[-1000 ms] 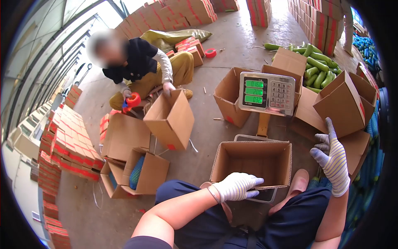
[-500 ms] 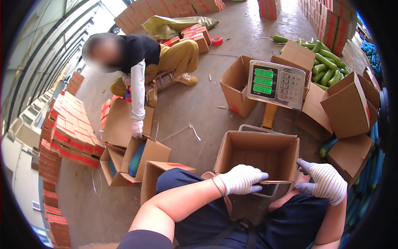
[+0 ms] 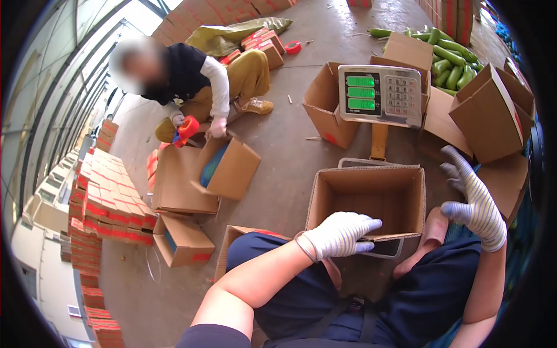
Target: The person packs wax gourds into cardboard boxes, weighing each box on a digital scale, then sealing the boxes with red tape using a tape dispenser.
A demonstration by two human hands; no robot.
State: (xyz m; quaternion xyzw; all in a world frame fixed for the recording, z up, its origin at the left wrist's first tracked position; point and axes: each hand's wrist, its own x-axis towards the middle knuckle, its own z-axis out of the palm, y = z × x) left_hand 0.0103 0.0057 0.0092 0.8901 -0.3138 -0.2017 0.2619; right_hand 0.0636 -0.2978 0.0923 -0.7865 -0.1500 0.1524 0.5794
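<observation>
1. Head view, the hands: the person sits on the floor with an open cardboard box (image 3: 368, 200) between the legs. The left hand (image 3: 336, 235), in a white knit glove, rests on the near rim of the box, with its fingers pressed together over the near flap. The right hand (image 3: 476, 200), in a striped glove, is raised to the right of the box, its fingers spread and holding nothing.

2. Head view, doing it well: in my judgement the left hand should keep the near flap pushed down, so that the box does not slide on the scale platform (image 3: 371, 165). The right hand should bring things in from the open top, not over the raised flaps.

3. Head view, the box: it is plain brown cardboard, upright, with all four flaps open. I see nothing inside it. It stands just in front of the scale display (image 3: 380, 95), which shows green digits too small to read.

4. Head view, around: a pile of green gourds (image 3: 452, 58) lies far right, and another person (image 3: 197, 87) crouches at the left and handles a box (image 3: 229, 165).
</observation>
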